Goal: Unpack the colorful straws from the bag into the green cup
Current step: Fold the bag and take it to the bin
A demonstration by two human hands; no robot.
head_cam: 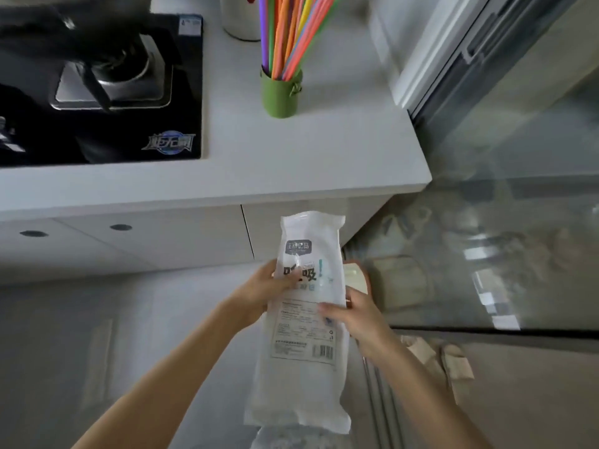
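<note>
A green cup (281, 95) stands on the white counter (291, 157), right of the stove, with a bunch of colorful straws (288, 34) fanning upward from it. Below the counter edge I hold a long white plastic bag (308, 345) with printed labels upright in front of me. My left hand (262, 293) grips its left side near the middle. My right hand (353, 319) holds its right side, fingers over the label. The bag looks flat; no straws show in it.
A black gas stove (97, 92) with a burner fills the counter's left part. A white container (240, 17) stands behind the cup. A glass sliding door (502, 157) is to the right. Cabinet fronts (162, 241) are below the counter.
</note>
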